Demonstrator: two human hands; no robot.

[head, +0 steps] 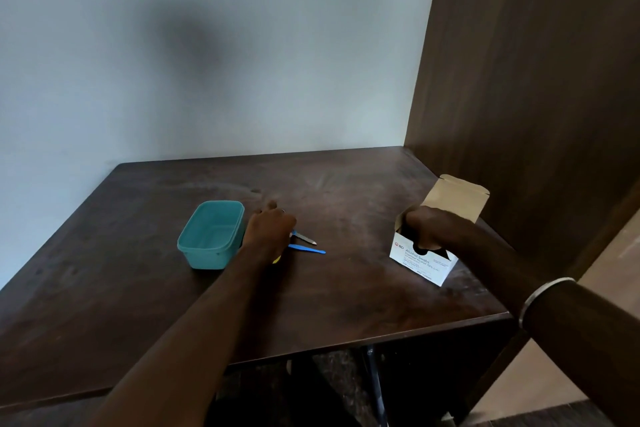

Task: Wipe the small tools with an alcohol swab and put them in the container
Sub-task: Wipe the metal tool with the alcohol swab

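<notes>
Table of dark wood bears my teal container, left, and swab box, right. My right hand curls into the open box; my left hand covers the tools beside the container, grip hidden.

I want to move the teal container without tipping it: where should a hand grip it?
Grip the teal container by its rim, on the near short wall, coming from above. It stands upright and open on the table, and that wall is bare; the left hand crowds its right side.
</notes>
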